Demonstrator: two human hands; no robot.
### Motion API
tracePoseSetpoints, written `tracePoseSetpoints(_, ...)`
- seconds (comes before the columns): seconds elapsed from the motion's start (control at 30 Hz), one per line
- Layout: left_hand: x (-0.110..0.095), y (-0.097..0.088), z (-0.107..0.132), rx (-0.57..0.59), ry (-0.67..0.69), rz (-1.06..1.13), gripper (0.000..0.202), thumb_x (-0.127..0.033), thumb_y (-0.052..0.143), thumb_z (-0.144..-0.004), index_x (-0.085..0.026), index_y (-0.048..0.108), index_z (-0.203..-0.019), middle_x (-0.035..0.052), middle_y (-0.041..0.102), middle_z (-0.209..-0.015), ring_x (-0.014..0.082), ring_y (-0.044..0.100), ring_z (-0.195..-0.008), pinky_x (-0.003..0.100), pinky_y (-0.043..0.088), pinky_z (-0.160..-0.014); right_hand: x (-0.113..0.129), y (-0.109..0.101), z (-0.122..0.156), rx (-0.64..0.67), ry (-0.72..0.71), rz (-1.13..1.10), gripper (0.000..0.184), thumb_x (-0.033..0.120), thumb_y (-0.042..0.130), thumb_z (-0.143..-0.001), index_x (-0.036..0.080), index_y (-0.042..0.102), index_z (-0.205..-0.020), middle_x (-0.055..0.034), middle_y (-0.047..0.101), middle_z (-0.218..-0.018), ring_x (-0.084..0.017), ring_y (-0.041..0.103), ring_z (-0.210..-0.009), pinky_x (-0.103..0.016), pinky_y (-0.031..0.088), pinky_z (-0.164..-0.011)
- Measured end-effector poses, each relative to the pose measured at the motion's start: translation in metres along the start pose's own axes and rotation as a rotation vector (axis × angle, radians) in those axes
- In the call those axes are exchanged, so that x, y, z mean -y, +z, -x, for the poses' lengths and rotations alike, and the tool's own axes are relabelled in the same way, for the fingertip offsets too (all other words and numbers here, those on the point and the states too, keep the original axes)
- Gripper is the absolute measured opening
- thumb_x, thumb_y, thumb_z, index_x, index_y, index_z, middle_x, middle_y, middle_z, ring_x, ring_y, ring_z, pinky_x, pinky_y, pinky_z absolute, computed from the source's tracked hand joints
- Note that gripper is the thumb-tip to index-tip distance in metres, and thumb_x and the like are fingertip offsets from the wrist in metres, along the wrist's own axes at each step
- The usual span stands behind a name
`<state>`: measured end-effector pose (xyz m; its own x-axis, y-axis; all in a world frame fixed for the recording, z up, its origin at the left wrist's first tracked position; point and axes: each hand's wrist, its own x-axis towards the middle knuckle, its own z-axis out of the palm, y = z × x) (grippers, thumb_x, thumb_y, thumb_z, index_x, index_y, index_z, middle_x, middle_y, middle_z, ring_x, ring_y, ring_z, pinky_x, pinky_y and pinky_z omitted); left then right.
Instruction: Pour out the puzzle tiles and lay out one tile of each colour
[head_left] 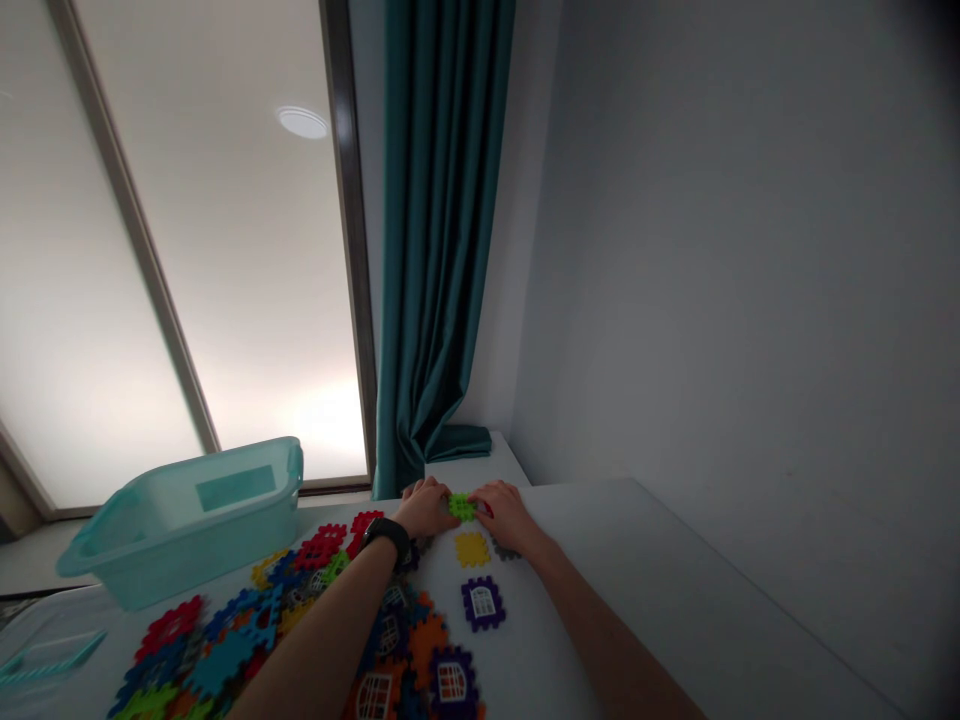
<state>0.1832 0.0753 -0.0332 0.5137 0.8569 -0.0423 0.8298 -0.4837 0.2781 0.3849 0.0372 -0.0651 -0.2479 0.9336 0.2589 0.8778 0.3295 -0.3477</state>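
Two hands meet over the desk (pixel 615 580): the left hand (pixel 426 508) pinches a lime-green toothed piece (pixel 462 507) in its fingers, while the right hand's fingers grasp a mostly hidden red piece (pixel 487 508) at its right edge. The green one is just beyond a yellow piece (pixel 472 549).

A teal tub (pixel 206 552) and heaped plastic pieces (pixel 225 661) are crowding the left; the tabletop (pixel 667 610) is lying open rightward.
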Motion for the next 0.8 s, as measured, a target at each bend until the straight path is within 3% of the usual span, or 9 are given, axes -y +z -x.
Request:
tracePoseSetpoints(0.3, 0.0004, -0.0007, 0.0012, -0.005, 0.005, 0.0, 0.054, -0.053, 0.068, -0.08, -0.024, 0.064, -0.125, 0.0112, 0.06, -0.13, 0.0354, 0.051, -0.127, 0.043, 0.039, -0.106, 0.0013, -0.0001, -0.001, 0.019, 0.021, 0.003, 0.028, 0.015, 0.065, -0.083, 0.025, 0.069, -0.108, -0.0047, 0.071, -0.115, -0.023, 0.055, -0.12, -0.035, 0.03, -0.102)
tracePoseSetpoints(0.8, 0.0029, 0.0023, 0.0009, -0.009, 0.012, 0.012, 0.052, -0.052, 0.068, -0.081, -0.024, 0.064, -0.124, 0.0119, 0.059, -0.13, 0.0354, 0.051, -0.127, 0.044, 0.037, -0.107, 0.0043, -0.0081, -0.0007, 0.047, 0.032, -0.015, 0.025, 0.018, 0.063, -0.086, 0.026, 0.069, -0.109, -0.0043, 0.071, -0.119, -0.023, 0.056, -0.12, -0.037, 0.031, -0.103)
